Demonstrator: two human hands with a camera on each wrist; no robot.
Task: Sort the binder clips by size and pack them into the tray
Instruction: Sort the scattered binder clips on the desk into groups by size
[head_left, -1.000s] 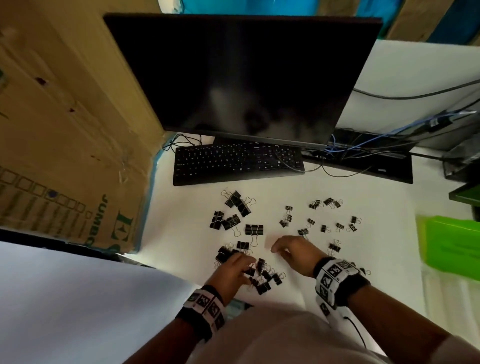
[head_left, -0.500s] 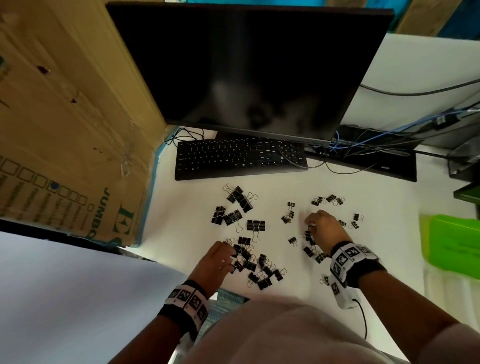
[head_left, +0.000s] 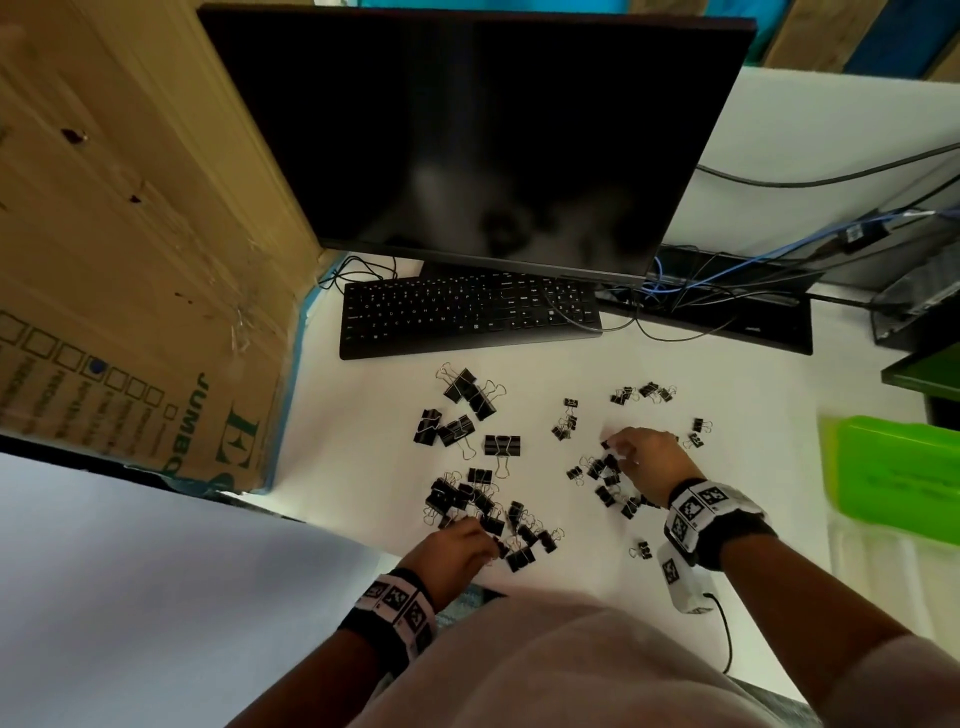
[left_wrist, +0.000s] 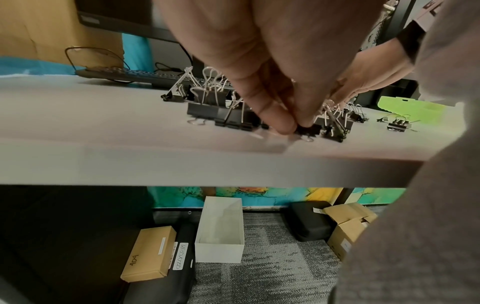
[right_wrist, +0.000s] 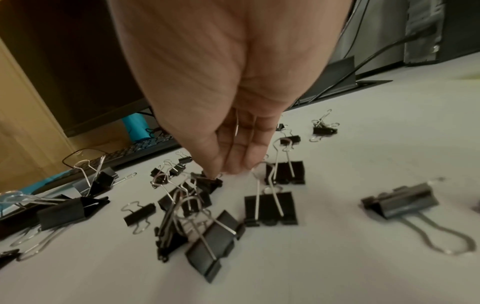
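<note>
Black binder clips lie in loose groups on the white desk (head_left: 363, 467): large ones (head_left: 467, 395) at the back, medium ones (head_left: 483, 506) near the front edge, small ones (head_left: 597, 470) to the right. My left hand (head_left: 488, 546) reaches into the medium pile, where its thumb and finger pinch a small black clip (left_wrist: 307, 130) lying on the desk. My right hand (head_left: 613, 447) is over the small clips, its bunched fingertips (right_wrist: 235, 166) closing on a small clip (right_wrist: 209, 182). The green tray (head_left: 893, 467) stands at the right edge, apart from both hands.
A black keyboard (head_left: 467, 317) and a dark monitor (head_left: 467, 135) stand behind the clips. A big cardboard box (head_left: 130, 260) walls the left side. Cables (head_left: 727, 291) run at the back right. Boxes (left_wrist: 221, 226) sit on the floor under the desk.
My right hand has moved from the middle of the desk out to the right, into the small clips. My left hand has drawn back slightly toward the front edge of the medium pile.
</note>
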